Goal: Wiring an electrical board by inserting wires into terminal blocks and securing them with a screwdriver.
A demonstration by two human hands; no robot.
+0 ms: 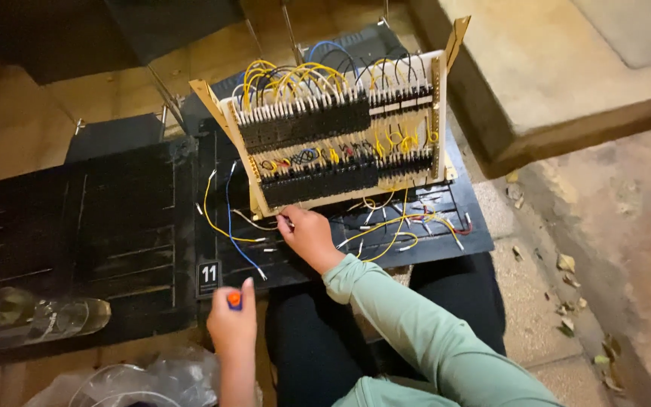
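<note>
A tilted wiring board [340, 136] with rows of black terminal blocks and many yellow, blue, red and black wires stands on a black slatted panel [280, 249]. My right hand [308, 235], in a pale green sleeve, rests at the board's lower left edge, its fingers pinching a loose white wire [258, 221] there. My left hand [232, 322] is closed around a small tool with an orange cap [233, 300], held low near my lap. Loose yellow and blue wires [227, 226] trail across the panel left of my right hand.
A second black slatted panel [77, 241] lies to the left with a clear plastic bottle [39, 316] on it. Crumpled clear plastic [152, 380] is at the bottom left. A concrete step [566, 83] rises at the right; dry leaves [570, 301] lie on the ground.
</note>
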